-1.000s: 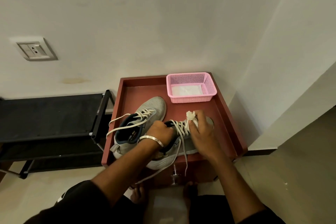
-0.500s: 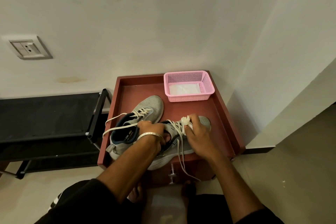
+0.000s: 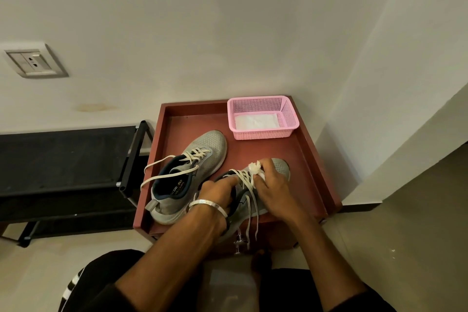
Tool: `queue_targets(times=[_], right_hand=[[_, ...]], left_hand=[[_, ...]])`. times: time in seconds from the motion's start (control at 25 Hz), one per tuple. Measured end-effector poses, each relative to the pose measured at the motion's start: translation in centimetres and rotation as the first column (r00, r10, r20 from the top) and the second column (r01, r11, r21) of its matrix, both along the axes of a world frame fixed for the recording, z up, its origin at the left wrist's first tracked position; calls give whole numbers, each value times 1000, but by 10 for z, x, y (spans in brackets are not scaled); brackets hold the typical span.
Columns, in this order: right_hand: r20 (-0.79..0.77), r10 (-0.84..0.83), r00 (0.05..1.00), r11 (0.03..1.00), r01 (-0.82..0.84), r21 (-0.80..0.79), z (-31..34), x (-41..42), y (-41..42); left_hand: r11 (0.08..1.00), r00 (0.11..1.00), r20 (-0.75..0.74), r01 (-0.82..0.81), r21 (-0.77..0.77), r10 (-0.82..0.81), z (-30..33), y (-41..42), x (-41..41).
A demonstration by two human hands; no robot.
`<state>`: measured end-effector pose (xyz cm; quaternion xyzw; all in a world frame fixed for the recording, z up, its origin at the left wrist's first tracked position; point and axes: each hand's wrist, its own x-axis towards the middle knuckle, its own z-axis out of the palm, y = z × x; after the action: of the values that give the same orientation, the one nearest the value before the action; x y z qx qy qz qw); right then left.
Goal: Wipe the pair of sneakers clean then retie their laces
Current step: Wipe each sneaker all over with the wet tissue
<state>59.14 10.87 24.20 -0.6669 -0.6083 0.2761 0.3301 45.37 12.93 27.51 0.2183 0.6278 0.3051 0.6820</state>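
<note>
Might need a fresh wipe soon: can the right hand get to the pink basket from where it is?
Probably yes. The pink basket sits open-topped beyond the right hand, with bare tray between them; but that hand holds a crumpled wipe against the sneaker.

The right hand [image 3: 272, 195] has drawn the wipe [image 3: 256, 169] back from toe toward laces [image 3: 247, 182]

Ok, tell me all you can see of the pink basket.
The pink basket is a rectangular tray of what looks like perforated plastic, with low sloping walls and a plain rim. It sits upright in the far right corner of the red tray. A flat white sheet lies inside. Neither hand touches it.
</note>
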Motion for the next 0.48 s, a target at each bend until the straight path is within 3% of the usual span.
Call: queue_targets(times=[0.16, 0.4, 0.48], right_hand=[[-14, -3, 1000, 1000, 3, -7, 1, 0, -1], [-46, 28, 999, 999, -30, -40, 6, 1, -5], [-36, 10, 999, 1000, -11, -4, 9, 0, -6]], left_hand=[[996, 992, -87, 88, 3, -88, 5, 14, 3], [985, 993, -3, 120, -122, -121, 9, 22, -5], [990, 994, 23, 113, -90, -111, 11, 18, -6]])
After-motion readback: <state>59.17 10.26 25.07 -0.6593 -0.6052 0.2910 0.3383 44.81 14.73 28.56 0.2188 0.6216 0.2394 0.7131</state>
